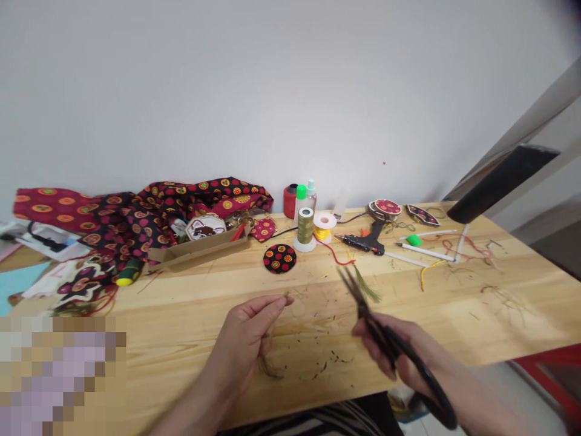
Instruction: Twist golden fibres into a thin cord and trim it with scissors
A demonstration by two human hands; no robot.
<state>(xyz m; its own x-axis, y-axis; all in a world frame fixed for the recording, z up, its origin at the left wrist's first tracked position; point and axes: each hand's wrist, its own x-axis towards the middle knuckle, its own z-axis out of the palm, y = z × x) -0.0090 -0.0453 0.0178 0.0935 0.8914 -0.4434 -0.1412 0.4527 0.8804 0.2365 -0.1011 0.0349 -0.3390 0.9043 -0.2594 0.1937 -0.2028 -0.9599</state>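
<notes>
Between the thumb and fingers of my left hand [252, 330] a small bunch of olive-green thread is pinched. Its top just shows at the fingertips, and loose strands [271, 367] hang below the palm. My right hand [399, 348] grips a pair of dark scissors [379, 336], blades pointing up and away, apart from the thread. Beyond the blades lies a green tassel [365, 283] with a red cord [338, 251]. A round patterned fabric piece [279, 259] rests on the wooden table past my left hand.
Behind stand an olive thread spool [305, 225], a yellow cord spool [323, 227], small bottles [300, 203] and a black glue gun [370, 241]. Patterned cloth [149, 212] and a cardboard tray [200, 253] lie left. White sticks [426, 251] and thread scraps lie right, near a black cylinder [503, 181].
</notes>
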